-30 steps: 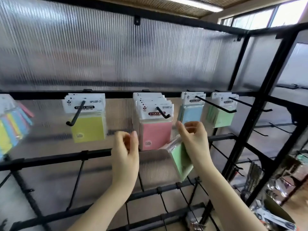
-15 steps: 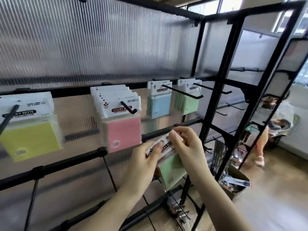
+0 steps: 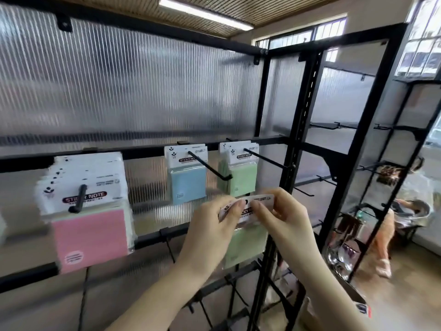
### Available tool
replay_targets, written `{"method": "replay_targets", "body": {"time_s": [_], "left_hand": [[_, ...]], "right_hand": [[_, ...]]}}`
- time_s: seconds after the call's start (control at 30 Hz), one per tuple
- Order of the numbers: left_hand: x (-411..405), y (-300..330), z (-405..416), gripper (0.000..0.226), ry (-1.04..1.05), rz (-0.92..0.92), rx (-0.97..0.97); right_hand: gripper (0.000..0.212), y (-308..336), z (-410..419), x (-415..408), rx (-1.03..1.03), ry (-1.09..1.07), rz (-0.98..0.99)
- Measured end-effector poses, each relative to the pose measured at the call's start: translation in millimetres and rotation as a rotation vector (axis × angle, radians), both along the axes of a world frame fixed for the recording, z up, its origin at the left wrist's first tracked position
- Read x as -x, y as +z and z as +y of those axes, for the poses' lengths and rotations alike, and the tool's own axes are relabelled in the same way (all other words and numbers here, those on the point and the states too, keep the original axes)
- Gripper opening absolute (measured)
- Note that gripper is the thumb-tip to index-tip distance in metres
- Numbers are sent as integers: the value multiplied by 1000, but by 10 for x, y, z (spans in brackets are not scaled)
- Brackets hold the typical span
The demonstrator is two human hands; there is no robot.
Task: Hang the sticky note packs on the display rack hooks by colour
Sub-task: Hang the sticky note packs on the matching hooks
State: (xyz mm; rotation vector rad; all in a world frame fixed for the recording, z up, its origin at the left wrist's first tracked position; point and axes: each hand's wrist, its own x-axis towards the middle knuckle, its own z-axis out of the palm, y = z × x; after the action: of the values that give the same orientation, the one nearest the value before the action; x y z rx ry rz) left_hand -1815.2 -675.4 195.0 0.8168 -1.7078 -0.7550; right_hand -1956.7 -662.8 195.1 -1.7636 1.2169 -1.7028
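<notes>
Three stocked hooks cross mid-frame on the display rack (image 3: 296, 130): pink packs (image 3: 88, 235), blue packs (image 3: 188, 182), green packs (image 3: 241, 175). Below the green ones, lower centre, left hand (image 3: 210, 232) and right hand (image 3: 284, 223) fingers pinch a green pack (image 3: 245, 244) by its header, hanging upright, long axis vertical, face toward the camera.
</notes>
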Motion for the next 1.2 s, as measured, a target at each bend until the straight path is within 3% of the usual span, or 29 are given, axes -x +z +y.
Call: {"method": "replay_targets", "body": {"time_s": [0.1,0.3,0.67,0.87,1.07,1.2], "left_hand": [[256,119,-94,32,72,16,39],[687,321,-158,12,97,81,60],[1009,361,-314,7,274,103,151],[1051,284,-386,3,355,103,181],[993,146,-596,28,525,122,116],[871,17,-826,31,623,67,83]], "right_hand": [[10,78,-102,230,95,-28,10],[9,191,-267,570,193,-48,-52],[19,273,-573,866,115,181,-170],[14,200,-777,922,85,270,-114],[24,112,-1076,952,56,229,-55],[27,76,-1286,970,15,212,25]]}}
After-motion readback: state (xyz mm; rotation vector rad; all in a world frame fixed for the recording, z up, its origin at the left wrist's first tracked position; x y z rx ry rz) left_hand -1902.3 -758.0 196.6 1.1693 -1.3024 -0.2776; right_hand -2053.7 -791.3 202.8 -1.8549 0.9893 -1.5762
